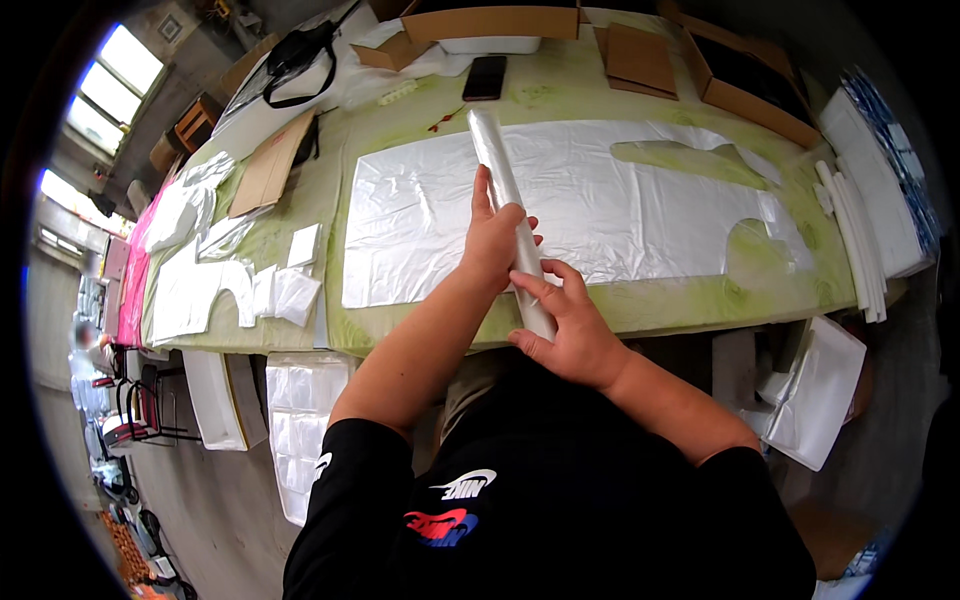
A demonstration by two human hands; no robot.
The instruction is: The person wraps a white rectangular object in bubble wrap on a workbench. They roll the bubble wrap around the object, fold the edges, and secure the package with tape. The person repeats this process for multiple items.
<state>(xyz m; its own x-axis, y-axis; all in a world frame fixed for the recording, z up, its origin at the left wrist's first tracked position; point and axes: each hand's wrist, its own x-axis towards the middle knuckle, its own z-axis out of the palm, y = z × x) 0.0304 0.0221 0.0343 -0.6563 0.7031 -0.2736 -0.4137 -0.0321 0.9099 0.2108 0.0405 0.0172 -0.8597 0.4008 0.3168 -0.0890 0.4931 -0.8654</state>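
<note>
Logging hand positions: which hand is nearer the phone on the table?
The left. The left hand grips the shiny roll around its middle, short of the phone; the right hand is farther back, at the roll's near end.

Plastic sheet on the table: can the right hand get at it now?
Likely yes: the right hand is busy on the roll, but the sheet lies spread close by, its right part uncovered.

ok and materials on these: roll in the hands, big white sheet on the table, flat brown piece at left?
Roll: likely plastic film, glossy; bright streaks run along it. Any core can't be told.
White sheet: probably thin plastic film, shiny; fine creases catch light.
Brown piece: looks like cardboard, matte, stiff-edged.
</note>
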